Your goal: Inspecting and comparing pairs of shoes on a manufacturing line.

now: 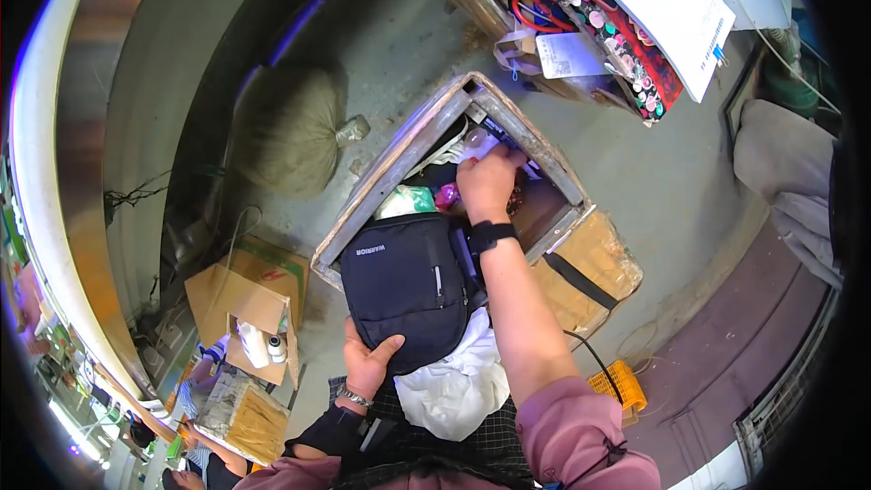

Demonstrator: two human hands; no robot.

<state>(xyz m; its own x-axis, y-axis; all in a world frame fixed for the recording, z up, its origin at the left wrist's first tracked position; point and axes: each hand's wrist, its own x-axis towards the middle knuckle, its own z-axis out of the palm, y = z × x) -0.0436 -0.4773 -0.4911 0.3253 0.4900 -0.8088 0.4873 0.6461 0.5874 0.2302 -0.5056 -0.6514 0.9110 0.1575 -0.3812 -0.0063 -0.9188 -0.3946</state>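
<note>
A black zippered bag (404, 281) leans over the near side of an open wooden box (349, 222). My left hand (367, 358) grips the bag's bottom edge, its thumb on the front face. Inside the box, beyond the bag, my right hand (487, 183) reaches down with bent fingers. What those fingers hold, if anything, is hidden. Close by lie a green and white plastic packet (406, 201), a shiny magenta wrapper (446, 196) and a bundle of white cord (446, 154). A crumpled white plastic bag (458, 381) rests below the black bag, against my lap.
A tied sack (288, 132) sits on the floor at the left, with an open cardboard carton (240, 295) nearer. Far right, a cluttered stand (544, 14) holds red scissors and papers. An orange basket (620, 386) is at the lower right. Another person (204, 463) is at the lower left.
</note>
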